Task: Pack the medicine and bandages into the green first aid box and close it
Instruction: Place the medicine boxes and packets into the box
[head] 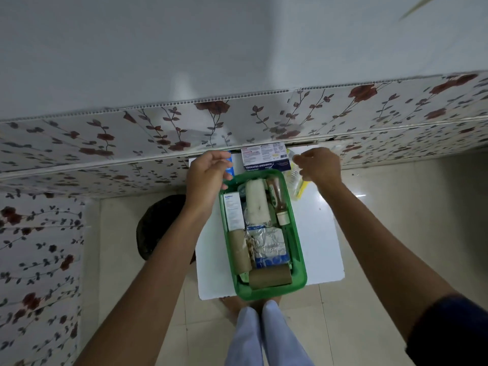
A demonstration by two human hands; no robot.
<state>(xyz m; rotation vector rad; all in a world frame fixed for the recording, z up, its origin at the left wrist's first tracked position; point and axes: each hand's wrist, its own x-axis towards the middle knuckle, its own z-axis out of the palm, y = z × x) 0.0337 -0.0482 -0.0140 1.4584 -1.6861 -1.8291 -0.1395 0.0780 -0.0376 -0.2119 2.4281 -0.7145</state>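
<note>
The green first aid box (pixel 298 249) lies open on a white table (pixel 320 233). Inside are a white medicine carton (pixel 233 212), a white bandage roll (pixel 257 204), a brown bottle (pixel 277 200), foil blister packs (pixel 268 245) and two brown bandage rolls (pixel 269 278). Behind the box stands a medicated dressings carton (pixel 265 159). My left hand (pixel 206 175) is at the box's far left corner, fingers curled around a blue carton (pixel 230 165). My right hand (pixel 320 165) is at the far right, pinching a clear packet with a yellow part (pixel 297 186). No lid is visible.
A floral-patterned wall panel (pixel 158 138) runs right behind the table. A dark round object (pixel 158 225) sits on the tiled floor (pixel 396 207) left of the table. My legs and feet (pixel 264 334) stand at the table's near edge.
</note>
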